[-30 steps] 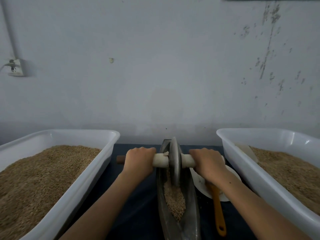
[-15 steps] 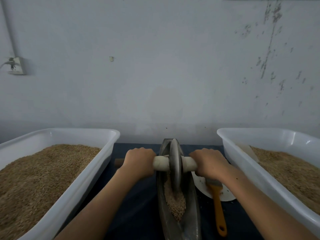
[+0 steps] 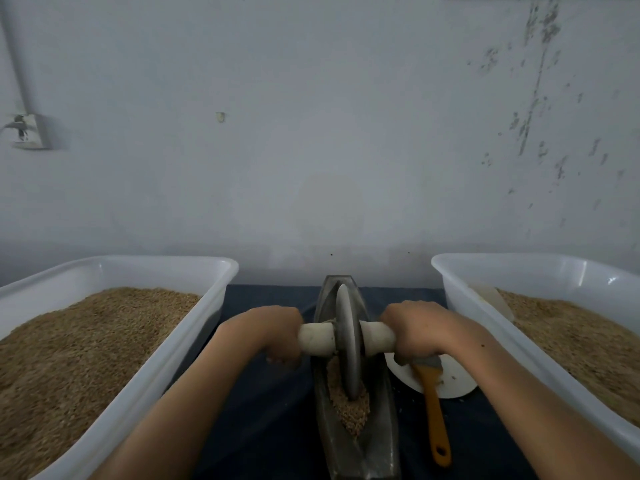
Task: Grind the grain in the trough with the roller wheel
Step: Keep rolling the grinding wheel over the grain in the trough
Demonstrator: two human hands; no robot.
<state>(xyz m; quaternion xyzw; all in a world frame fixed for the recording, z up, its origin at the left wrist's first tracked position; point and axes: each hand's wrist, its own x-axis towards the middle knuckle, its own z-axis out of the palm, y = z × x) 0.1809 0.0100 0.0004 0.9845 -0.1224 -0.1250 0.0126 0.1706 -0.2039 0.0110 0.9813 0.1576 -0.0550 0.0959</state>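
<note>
As hands [image 3: 346, 336] pulled, roller wheel [image 3: 347, 344] rolled nearer.

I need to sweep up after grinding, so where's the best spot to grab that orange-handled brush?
Grip the orange-handled brush by the bare handle, coming from above at the near end. Its bristle end lies on the white plate under the right hand.

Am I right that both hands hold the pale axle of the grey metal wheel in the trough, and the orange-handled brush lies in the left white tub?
Not quite: the head view shows the orange-handled brush lying on the dark cloth and the white plate, right of the trough, not in a tub. Both hands do hold the axle.
</note>
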